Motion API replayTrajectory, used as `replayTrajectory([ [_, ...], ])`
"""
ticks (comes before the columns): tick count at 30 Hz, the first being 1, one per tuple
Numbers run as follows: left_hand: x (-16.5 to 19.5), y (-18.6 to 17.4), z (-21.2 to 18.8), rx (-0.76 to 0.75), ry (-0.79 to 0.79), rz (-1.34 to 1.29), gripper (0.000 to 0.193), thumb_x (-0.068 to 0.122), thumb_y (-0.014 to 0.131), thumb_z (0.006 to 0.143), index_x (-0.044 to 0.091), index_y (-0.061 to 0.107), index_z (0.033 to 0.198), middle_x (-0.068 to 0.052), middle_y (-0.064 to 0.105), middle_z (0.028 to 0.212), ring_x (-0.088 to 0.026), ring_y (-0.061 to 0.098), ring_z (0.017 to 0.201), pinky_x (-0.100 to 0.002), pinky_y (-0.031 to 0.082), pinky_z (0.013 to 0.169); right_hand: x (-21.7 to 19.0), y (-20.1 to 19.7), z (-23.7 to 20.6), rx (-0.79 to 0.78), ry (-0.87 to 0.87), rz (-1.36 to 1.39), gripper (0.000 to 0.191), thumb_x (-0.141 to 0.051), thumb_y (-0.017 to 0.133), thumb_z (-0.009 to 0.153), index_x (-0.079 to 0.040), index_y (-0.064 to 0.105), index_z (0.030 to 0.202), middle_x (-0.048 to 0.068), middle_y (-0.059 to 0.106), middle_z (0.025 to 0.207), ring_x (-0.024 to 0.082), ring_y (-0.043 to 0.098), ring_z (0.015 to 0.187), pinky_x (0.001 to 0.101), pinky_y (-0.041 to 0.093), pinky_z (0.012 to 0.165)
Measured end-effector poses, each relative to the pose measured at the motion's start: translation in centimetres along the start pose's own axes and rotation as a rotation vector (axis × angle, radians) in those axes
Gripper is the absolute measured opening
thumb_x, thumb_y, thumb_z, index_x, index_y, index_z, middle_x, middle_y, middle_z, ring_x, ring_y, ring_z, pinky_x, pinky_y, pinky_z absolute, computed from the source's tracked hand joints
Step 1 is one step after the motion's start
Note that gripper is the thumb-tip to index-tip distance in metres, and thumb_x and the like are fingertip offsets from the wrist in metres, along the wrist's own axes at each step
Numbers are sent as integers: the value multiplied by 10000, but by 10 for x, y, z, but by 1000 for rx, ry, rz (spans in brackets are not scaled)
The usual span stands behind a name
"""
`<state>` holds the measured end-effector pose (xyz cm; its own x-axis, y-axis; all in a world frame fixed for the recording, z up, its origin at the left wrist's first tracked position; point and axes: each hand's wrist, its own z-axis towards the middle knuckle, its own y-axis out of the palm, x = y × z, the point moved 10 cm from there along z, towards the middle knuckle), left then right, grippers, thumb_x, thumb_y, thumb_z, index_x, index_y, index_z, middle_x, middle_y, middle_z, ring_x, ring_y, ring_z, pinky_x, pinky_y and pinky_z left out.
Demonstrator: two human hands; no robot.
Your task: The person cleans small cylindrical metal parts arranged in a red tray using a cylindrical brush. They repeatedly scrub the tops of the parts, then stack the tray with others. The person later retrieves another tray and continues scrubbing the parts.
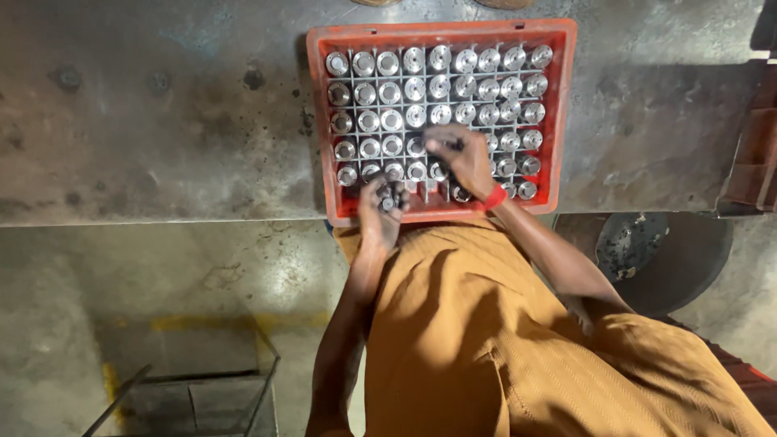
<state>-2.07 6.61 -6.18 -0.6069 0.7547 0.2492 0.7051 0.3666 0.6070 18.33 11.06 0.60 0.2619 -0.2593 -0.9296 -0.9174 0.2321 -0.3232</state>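
From the head camera we see our left hand (pixel 380 212) at the near edge of the red crate (pixel 563 113), fingers curled around a small metal cylinder (pixel 388 201). Our right hand (pixel 463 162) rests over the lower middle rows at about one o'clock from the left, pinching a thin dark pen-like tool (pixel 450 144). Shiny metal cylinders (pixel 441 85) stand upright in the crate's grid cells. The crate sits on a worn grey bench (pixel 146 121). A dark round disc (pixel 647 255) lies at four o'clock from the crate.
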Motion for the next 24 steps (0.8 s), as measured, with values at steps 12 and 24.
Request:
replayTrajectory([
  [12,6,-5,3,-110,148,129,326,429,581,1083,108,557,1036,37,498,781,-58,430,607,-197,303,480,-39,4,56,66,-189,-530,157,-241,849,896,-94,828,946,110,761,802,246,632,659,419,496,710],
  [24,17,17,-6,97,256,714,315,410,556,1027,147,558,1201,19,561,713,-47,500,506,-207,377,411,-19,55,-33,-380,-64,153,346,-233,818,844,-73,772,1146,92,772,1100,172,751,953,339,603,875],
])
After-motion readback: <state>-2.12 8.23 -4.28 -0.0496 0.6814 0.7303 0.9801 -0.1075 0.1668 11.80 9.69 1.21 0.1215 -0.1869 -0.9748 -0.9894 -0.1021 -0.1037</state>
